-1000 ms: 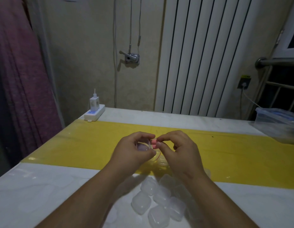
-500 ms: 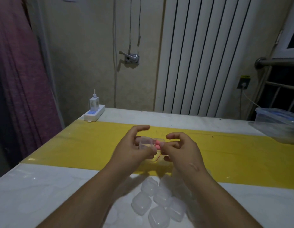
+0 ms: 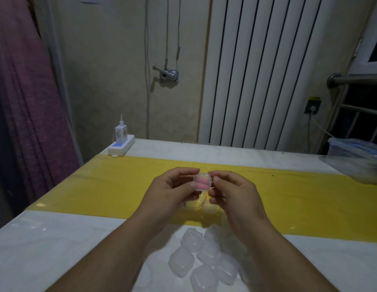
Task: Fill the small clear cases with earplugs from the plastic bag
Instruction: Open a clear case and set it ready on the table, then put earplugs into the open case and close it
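1. Pink earplugs [image 3: 201, 183] sit in the clear case [image 3: 207, 178], over the table [image 3: 57, 239]; left grip [image 3: 168, 190] holds it, right grip [image 3: 232, 192] pinches its edge.
2. Squashy foam could block the lid, or the slick case pops loose onto the empties [image 3: 202, 260], I'd guess.

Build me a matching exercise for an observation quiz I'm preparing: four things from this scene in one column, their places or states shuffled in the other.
Things
1. held clear case
2. pile of clear cases
3. power strip
4. plastic container

Places or states
a. far left corner of the table, charger plugged in
b. right edge of the table
c. pinched between left hand and right hand, pink earplugs inside
d. on the white surface nearest the person

Pairs: 1-c, 2-d, 3-a, 4-b
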